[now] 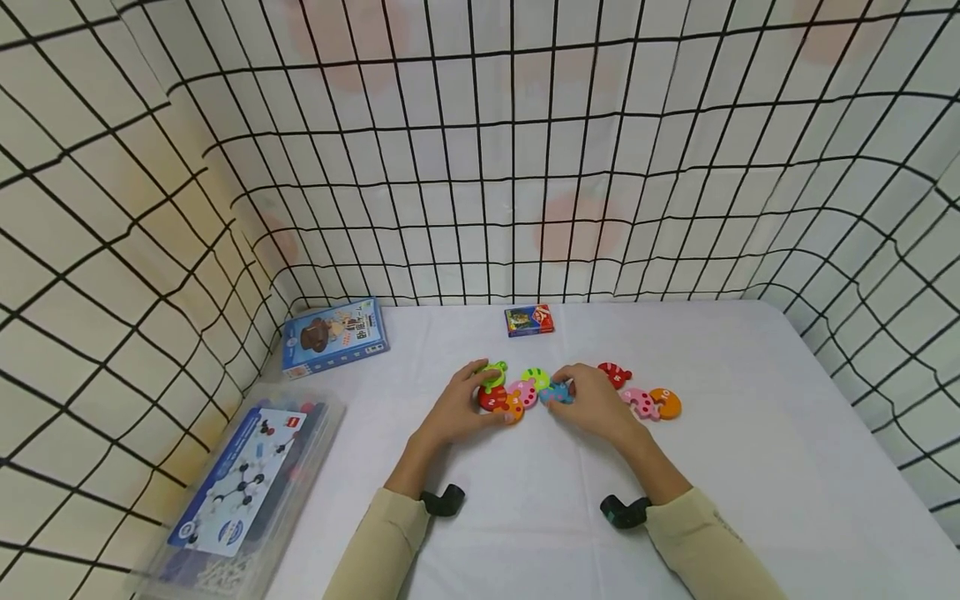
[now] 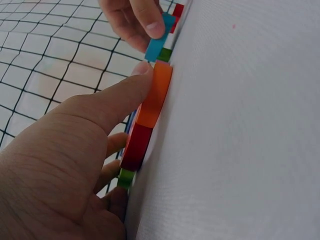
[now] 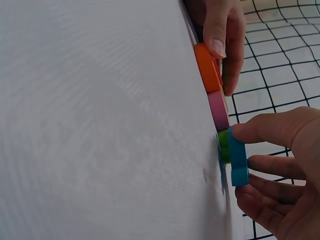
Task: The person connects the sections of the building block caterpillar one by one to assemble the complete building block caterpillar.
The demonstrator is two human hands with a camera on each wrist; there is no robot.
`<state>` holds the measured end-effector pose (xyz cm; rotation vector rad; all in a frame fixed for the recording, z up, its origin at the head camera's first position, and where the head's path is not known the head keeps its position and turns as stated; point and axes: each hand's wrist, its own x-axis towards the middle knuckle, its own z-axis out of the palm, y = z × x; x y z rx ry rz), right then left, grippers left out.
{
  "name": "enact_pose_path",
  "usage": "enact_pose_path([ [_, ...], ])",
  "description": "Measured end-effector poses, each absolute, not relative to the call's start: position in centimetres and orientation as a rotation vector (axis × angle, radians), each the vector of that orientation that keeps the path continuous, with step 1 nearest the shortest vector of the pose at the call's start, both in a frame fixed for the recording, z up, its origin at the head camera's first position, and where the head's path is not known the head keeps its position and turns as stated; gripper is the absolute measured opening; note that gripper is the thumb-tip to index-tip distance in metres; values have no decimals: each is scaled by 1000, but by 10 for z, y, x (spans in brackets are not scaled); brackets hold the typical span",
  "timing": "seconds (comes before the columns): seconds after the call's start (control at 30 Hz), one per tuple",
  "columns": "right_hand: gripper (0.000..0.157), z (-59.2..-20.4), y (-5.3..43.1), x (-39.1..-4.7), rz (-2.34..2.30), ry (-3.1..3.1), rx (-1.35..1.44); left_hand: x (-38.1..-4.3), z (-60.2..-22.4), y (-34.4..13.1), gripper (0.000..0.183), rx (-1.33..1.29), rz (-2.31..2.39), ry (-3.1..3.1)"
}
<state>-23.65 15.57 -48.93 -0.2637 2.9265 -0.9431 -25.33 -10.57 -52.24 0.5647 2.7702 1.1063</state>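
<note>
Fingers and thumb of the right hand [image 1: 596, 406] pinch a flat blue toy piece [image 1: 557, 394], with just a little gap between them. The blue piece is at nine o'clock from that hand, held a tiny bit above the table. I cannot tell if it touches the green striped piece [image 1: 536, 377] at ten o'clock from it.

At nine o'clock from the right hand is the left hand [image 1: 454, 408]. It is partly curled, with its thumb and fingers round a clump of toy pieces. Its thumb is on the orange piece [image 1: 515, 407] and its fingers reach the bright green piece [image 1: 496, 377]. The red piece [image 1: 491, 399] sits between them, with the bright green one at twelve o'clock and the orange one at four. A pink piece [image 1: 524, 392] is at three o'clock from the red one.

Near the right hand, a red striped piece [image 1: 613, 375] lies at one o'clock. A pink spotted piece [image 1: 637, 402] is at three o'clock, just beside a round orange piece [image 1: 667, 404].

Farther out, a small blue and red box [image 1: 529, 321] lies at eleven o'clock from the right hand. From the left hand, a big blue box [image 1: 335, 337] is at ten o'clock and a clear plastic case [image 1: 303, 487] is at eight. Everything lies on a white table [image 1: 757, 442].
</note>
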Motion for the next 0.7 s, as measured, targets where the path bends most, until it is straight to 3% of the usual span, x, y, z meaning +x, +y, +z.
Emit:
enact_pose_path([
  [0.7,44,-487,158,-236,-924,2854,-287,-252,-522,-106,79,597,1106,2773],
])
